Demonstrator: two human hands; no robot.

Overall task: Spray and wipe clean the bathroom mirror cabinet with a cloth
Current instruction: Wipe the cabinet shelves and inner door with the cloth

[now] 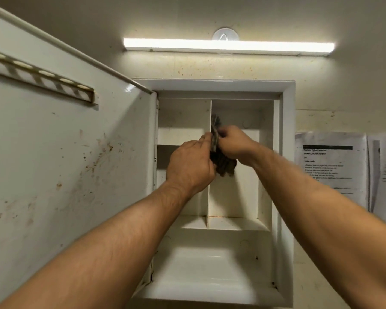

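The white wall cabinet [288, 152] stands open, its inside split by a vertical divider [208, 201] and shelves. A dark brown cloth [223, 162] is bunched against the divider's front edge at mid height. My left hand [191, 167] and my right hand [234, 141] both grip the cloth, one on each side of the divider. The cabinet door [65, 163] swings out to the left with its stained inner face toward me.
A lit tube light [228, 46] runs across the wall above the cabinet. Printed paper sheets [331, 168] hang on the wall to the right. A slotted metal rail [40, 78] is fixed near the top of the door. The lower shelf [212, 270] holds nothing.
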